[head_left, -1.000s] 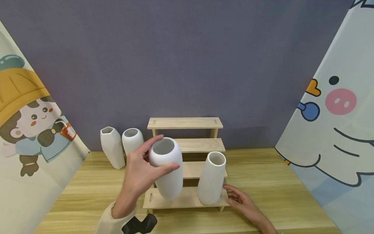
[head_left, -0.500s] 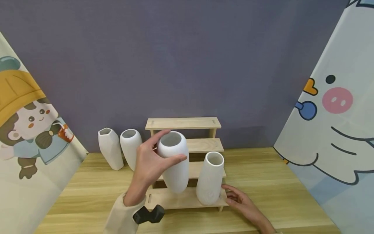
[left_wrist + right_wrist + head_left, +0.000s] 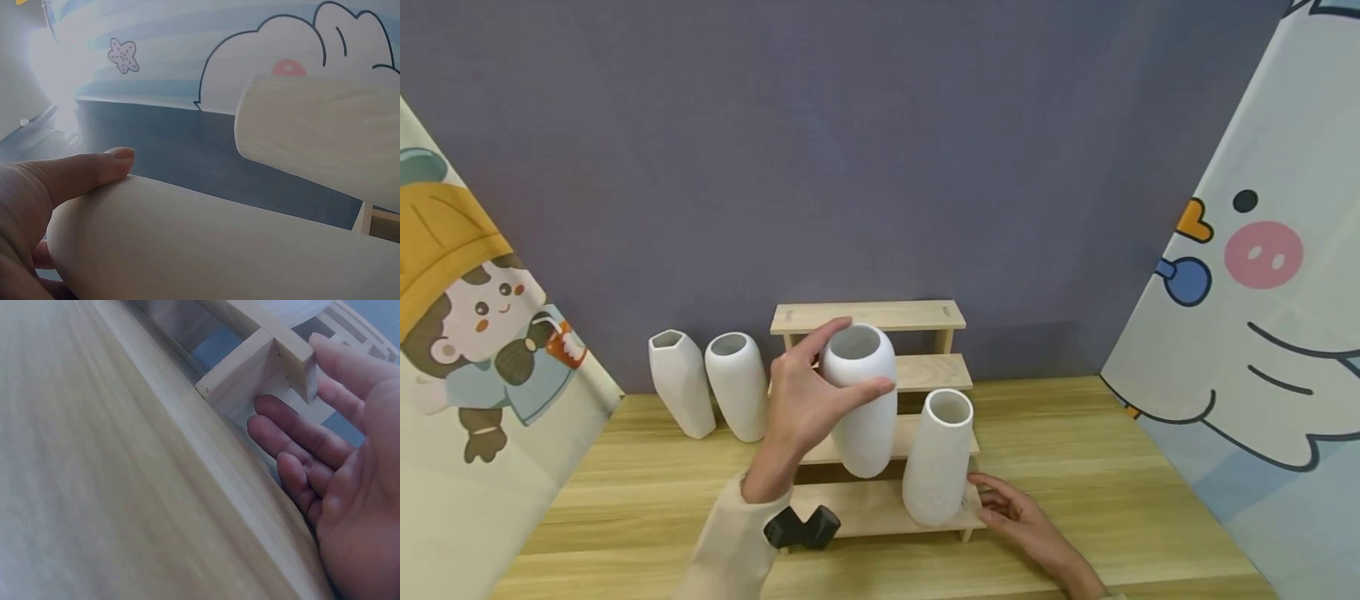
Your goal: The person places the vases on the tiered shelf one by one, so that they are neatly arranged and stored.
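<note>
My left hand [image 3: 808,404] grips a smooth white rounded vase [image 3: 865,425] near its rim, thumb on the near side and fingers round the far side. The vase is held upright above the lower steps of a wooden stepped rack [image 3: 850,508]. In the left wrist view the thumb [image 3: 94,172] lies along its side. A tapered white vase [image 3: 938,471] stands on the right part of the lowest step. My right hand [image 3: 1022,525] is at that step's right end, thumb tip at the front corner of the board [image 3: 294,359], other fingers loosely bent beside the end support.
At the back left of the table [image 3: 625,492] stand a faceted white vase [image 3: 683,387] and a rounded white vase [image 3: 737,392]. Behind the rack rises a grey backdrop [image 3: 880,167], with cartoon-printed panels at both sides. The rack's top step [image 3: 868,315] bears nothing.
My left hand has lifted the rounded vase up and to the right, away from the lowest step toward the higher ones. My right hand and the tapered vase have stayed in place.
</note>
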The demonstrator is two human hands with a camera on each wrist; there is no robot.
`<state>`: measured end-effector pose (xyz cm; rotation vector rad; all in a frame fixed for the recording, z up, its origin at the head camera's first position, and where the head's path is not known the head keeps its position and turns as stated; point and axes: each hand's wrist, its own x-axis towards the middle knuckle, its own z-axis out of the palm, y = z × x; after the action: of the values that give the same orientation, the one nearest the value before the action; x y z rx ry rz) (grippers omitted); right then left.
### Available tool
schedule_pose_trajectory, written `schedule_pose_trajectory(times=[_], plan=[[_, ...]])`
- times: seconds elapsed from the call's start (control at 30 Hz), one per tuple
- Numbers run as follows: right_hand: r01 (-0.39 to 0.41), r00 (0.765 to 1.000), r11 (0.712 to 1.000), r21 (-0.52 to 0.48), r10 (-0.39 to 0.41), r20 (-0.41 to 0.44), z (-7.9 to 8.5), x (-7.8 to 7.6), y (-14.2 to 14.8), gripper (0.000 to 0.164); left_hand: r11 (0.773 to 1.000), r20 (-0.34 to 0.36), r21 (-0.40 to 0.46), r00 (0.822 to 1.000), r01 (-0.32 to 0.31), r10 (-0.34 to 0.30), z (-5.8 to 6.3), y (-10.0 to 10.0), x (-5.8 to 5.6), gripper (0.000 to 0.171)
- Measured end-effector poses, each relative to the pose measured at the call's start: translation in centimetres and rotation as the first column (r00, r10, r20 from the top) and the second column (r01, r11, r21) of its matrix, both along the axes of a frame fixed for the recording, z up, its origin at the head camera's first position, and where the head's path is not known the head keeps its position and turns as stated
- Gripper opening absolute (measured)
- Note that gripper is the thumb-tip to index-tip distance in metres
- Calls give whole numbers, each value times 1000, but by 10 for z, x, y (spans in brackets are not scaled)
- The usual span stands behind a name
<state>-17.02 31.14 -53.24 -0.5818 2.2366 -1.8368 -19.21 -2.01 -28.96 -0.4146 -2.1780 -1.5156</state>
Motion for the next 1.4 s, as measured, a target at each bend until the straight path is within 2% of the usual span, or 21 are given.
schedule_pose_trajectory(times=[0.4, 0.97, 1.4], plan=[[7, 1000, 1000, 5, -7, 10, 1, 0, -1, 49, 999, -47, 17, 998, 48, -47, -4, 12, -16, 78], [-4, 1000, 1000, -10, 4, 3, 0, 0, 0, 49, 999, -63, -7, 997, 44, -45, -11, 27, -36, 76], [6, 1000, 1000, 2, -6, 6, -1, -1, -1, 49, 999, -43, -18, 998, 50, -51, -10, 35, -43, 75]])
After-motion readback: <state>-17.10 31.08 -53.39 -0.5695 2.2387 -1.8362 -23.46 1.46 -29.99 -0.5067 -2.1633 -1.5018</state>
